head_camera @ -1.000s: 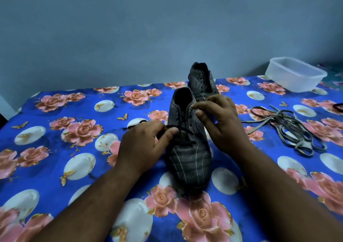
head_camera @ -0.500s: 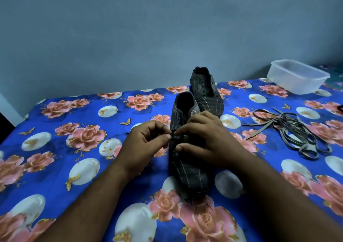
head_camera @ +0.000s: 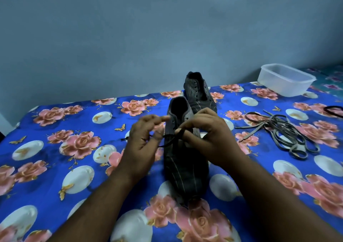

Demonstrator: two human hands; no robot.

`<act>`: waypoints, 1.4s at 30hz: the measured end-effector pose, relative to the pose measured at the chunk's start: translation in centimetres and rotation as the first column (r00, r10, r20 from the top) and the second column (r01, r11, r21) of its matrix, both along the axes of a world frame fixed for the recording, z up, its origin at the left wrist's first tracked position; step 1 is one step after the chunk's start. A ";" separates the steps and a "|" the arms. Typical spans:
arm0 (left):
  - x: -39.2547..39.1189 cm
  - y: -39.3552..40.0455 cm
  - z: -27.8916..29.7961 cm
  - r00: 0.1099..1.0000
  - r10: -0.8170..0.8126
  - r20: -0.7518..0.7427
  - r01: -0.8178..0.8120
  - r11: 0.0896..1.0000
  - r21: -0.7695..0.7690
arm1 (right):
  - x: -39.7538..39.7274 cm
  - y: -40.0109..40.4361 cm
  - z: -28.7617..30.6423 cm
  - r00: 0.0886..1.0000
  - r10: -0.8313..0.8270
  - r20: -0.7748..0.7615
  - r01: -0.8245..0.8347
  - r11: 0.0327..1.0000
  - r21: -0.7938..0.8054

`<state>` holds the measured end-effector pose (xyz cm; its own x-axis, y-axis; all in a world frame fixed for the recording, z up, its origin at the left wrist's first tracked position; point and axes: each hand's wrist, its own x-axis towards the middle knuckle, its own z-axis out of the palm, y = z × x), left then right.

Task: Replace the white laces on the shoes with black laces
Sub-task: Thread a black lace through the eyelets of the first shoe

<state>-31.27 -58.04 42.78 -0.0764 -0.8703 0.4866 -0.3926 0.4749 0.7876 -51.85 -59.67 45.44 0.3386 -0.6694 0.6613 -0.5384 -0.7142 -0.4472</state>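
Observation:
A dark striped shoe [head_camera: 185,169] stands toe towards me on the flowered blue cloth [head_camera: 55,167]. A second, matching shoe [head_camera: 199,93] stands just behind it. A black lace [head_camera: 168,143] runs across the near shoe's eyelets between my hands. My right hand [head_camera: 209,137] pinches a bend of this lace over the shoe's tongue. My left hand [head_camera: 141,143] is at the shoe's left side, its fingers blurred and partly lifted. The lace passes between its thumb and fingers, and the lace tip sticks out to the left. The removed pale laces [head_camera: 278,134] lie in a heap to the right.
A clear plastic container [head_camera: 285,79] sits at the back right corner. Another black lace [head_camera: 334,109] lies at the right edge. A grey wall rises right behind the cloth's far edge.
Both hands have lifted slightly off the shoe. My left hand's fingers have spread upward, and my right hand now pulls a bend of black lace up over the tongue.

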 end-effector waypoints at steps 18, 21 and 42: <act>-1.5 0.3 -1.3 0.992 -0.105 0.065 0.101 0.993 0.065 | -10.5 -4.7 0.4 0.510 -0.476 0.716 0.022 0.839 0.543; -1.5 0.3 -1.2 0.989 -0.144 0.015 0.143 0.988 0.062 | -12.1 -5.2 -0.3 0.475 -0.555 0.683 0.044 0.790 0.611; -0.7 0.4 -1.3 0.908 -0.141 -0.394 0.232 0.953 0.193 | -15.5 -6.3 -2.1 0.144 -0.773 0.618 0.069 0.631 0.773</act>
